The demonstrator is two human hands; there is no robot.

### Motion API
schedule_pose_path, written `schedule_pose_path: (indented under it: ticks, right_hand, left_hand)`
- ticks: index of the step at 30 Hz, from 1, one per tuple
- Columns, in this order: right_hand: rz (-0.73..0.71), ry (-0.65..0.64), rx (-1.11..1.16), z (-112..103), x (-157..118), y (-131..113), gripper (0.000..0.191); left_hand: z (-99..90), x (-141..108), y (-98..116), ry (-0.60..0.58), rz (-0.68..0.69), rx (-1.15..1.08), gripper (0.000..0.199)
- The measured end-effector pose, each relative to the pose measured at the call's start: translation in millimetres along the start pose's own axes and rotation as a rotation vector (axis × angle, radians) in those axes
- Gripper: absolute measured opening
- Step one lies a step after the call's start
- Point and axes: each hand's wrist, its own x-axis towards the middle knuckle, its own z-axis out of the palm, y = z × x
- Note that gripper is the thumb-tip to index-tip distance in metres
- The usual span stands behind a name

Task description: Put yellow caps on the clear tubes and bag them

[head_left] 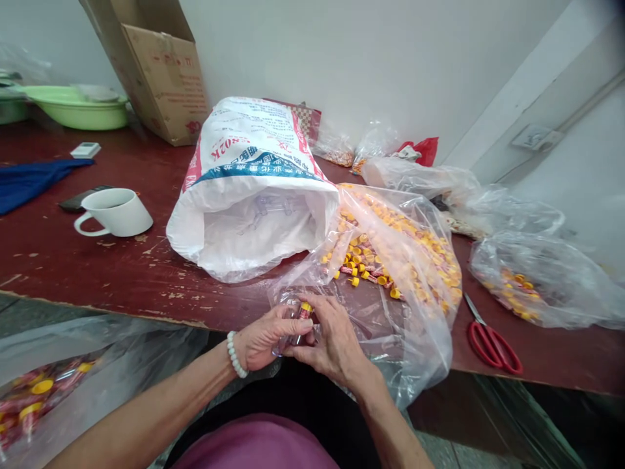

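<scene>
My left hand (pixel 263 335), with a beaded bracelet on the wrist, is closed round a transparent plastic piece (pixel 279 346) at the table's front edge. Facing it, my right hand (pixel 336 335) has its fingers round a small yellow-capped tube (pixel 305 311) with a red patterned body. The tube lies against or inside the plastic piece; the fingers hide which. Just beyond the hands, a large transparent bag (pixel 420 352) lies open with many such yellow-capped tubes (pixel 361 257) in it. To its left, a white printed sack (pixel 254 140) gapes towards me, with transparent plastic pieces (pixel 273 205) inside.
Red-handled scissors (pixel 493 345) lie at the right, near another bag (pixel 551 286) of tubes. A white mug (pixel 117 212), blue cloth (pixel 39 182), cardboard box (pixel 168 85) and green basin (pixel 73 107) stand left. Below the table's left edge hangs a bag of tubes (pixel 41 391).
</scene>
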Motion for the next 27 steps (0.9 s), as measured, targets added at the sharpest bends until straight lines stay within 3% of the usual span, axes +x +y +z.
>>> schedule_pose_path:
  ticks: [2,5,7,11,18,23,27]
  right_hand:
    - [0.059,-0.003,0.011,-10.3,4.6,16.3,0.084]
    - [0.334,0.166,-0.183,-27.1,16.8,57.4,0.046]
    - [0.453,0.239,-0.313,-35.5,27.4,87.2,0.031]
    - [0.513,0.190,-0.409,-40.3,46.1,120.9,0.024]
    - [0.577,0.129,-0.436,-34.3,53.5,116.1,0.023]
    - [0.507,0.193,-0.306,-28.8,43.1,112.7,0.021]
    - [0.478,0.285,-0.175,-37.2,24.8,79.4,0.038]
  left_hand:
    - [-2.0,-1.1,-0.2,0.068,0.011,-0.028,0.022]
    - [-7.3,-3.7,4.0,0.172,0.057,0.008,0.030]
    - [-10.2,-5.2,7.3,0.208,0.079,0.031,0.031]
    - [-8.5,-4.8,9.1,0.201,0.054,0.073,0.033]
    - [5.5,3.9,9.2,0.268,0.158,0.494,0.023]
    - [7.2,3.7,8.8,0.306,0.157,0.570,0.023]
    - [1.9,3.6,6.5,0.353,0.200,0.730,0.024]
